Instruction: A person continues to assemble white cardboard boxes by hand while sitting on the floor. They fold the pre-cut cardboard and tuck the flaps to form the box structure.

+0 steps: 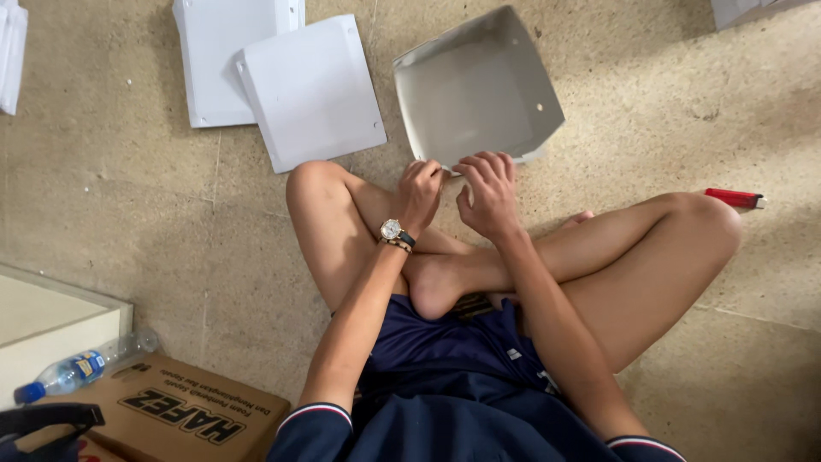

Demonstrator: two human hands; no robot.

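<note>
Grey box (pixel 475 90) | near edge pinched by left hand (pixel 418 193), right hand (pixel 487 195) grip

One cam only, head-worn, so no 2nd view to share anything with. It looks nearly straight down from above a person sitting cross-legged on the floor (pixel 128 214). Near range: forearms and legs fill the centre and bottom. Both hands, left hand (pixel 419 195) and right hand (pixel 487 195), sit about mid-frame at the near edge of a grey tray (pixel 479 85). Frame top = floor ahead of the person; bottom = their lap.
</note>
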